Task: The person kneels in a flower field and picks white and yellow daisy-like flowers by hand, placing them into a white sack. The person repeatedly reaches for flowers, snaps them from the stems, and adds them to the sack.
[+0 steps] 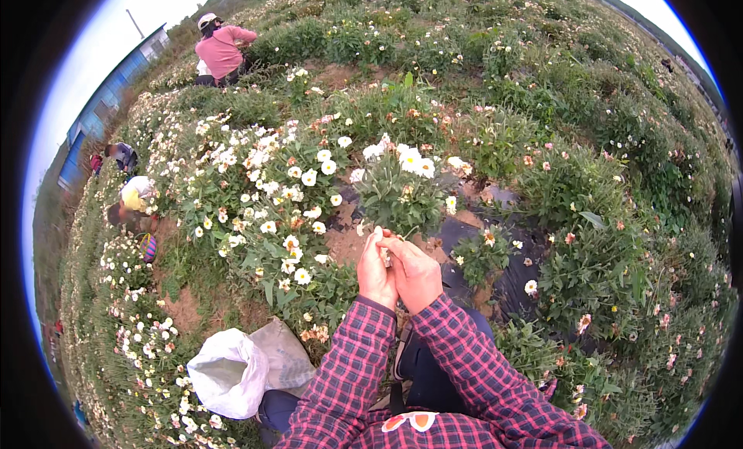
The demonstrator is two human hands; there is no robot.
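My left hand point(377, 272) and my right hand point(417, 272) meet at the middle of the picture, cupped together. Something pale, perhaps a flower head, shows in the gap between them. Thin stems reach the fingertips from a leafy plant just beyond, which carries large white chrysanthemum-like flowers point(410, 160). To the left of the hands stand more white blooms point(302, 276) on green plants. An open white woven sack point(229, 373) sits on the ground at lower left, beside my leg; what lies deep inside cannot be made out.
Black plastic mulch film point(525, 275) covers soil right of the hands. A person in a pink top point(220, 51) crouches at upper left. Others bend among the rows at far left, near a striped basket point(148, 247). A blue building point(107, 104) stands behind. Dense flowering plants surround me.
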